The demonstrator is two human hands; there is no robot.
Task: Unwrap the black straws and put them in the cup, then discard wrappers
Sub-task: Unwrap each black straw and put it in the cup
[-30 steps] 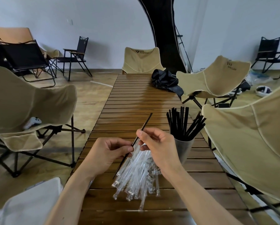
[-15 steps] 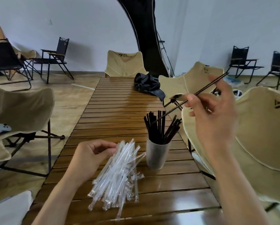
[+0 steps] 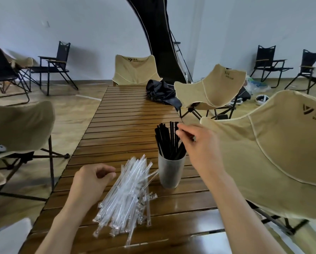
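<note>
Room: pale walls, wood-look floor, tan camp chairs (image 3: 274,153) along both long sides of a slatted wooden surface (image 3: 128,129); a black bag (image 3: 161,92) lies near its far right edge.
Wrappers (image 3: 124,197): a loose fan of clear sleeves near the surface's near edge, about midway across. They look feather-light, slick and crinkly; best gathered as a bundle around the middle, or pinched singly at a crimped end.
Cup (image 3: 169,171): pale and tall, upright just right of the wrappers. It looks light and top-heavy with its load, so easy to tip.
Black straws (image 3: 169,140): standing in the cup, splayed; thin, stiff, light. Best held near the upper end.
Right hand (image 3: 199,143): its grip is at the straw tops, thumb and forefinger pinched together; whether a straw is between them I cannot tell.
Left hand (image 3: 93,182): loosely curled grip touching the wrappers' left edge; whether it holds anything I cannot tell.
</note>
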